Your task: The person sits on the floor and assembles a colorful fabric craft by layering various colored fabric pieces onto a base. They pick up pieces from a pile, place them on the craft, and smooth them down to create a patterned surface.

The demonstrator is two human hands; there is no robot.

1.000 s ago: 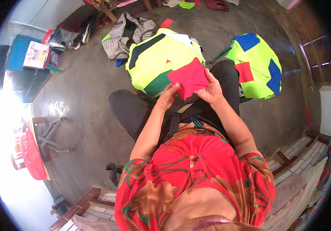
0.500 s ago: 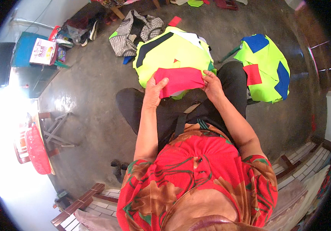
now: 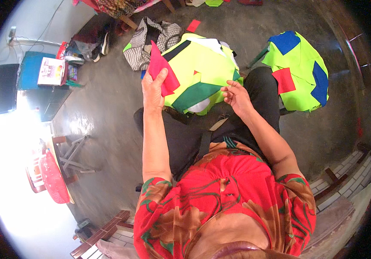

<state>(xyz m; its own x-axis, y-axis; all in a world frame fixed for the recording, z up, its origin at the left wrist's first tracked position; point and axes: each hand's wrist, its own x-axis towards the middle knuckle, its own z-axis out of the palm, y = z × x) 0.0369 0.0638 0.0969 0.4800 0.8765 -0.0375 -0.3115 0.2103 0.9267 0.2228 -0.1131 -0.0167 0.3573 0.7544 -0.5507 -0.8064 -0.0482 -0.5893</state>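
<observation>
A red piece of cloth (image 3: 168, 82) is pinched in my left hand (image 3: 154, 88), thumb on its face, held up and tilted at the left side of a pile. That pile of neon-yellow cloth pieces (image 3: 194, 60) lies in front of my knees. On it are a black strip (image 3: 176, 51), a white piece (image 3: 210, 43) and a dark green piece (image 3: 198, 93) along its near edge. My right hand (image 3: 237, 97) hovers by the pile's near right side, fingers loosely bent and apart, with nothing visible in them.
Another neon-yellow cloth pile (image 3: 300, 64) with blue and red pieces stands to the right. A checked bag or cloth (image 3: 140, 47) lies behind the near pile, beside a small red scrap (image 3: 193, 26). At far left are a blue cabinet (image 3: 32, 71) and a folding metal stand (image 3: 75, 155).
My left hand has moved left with the red cloth, which is now turned upright. My right hand has let go of it. The dark green piece underneath now shows.
</observation>
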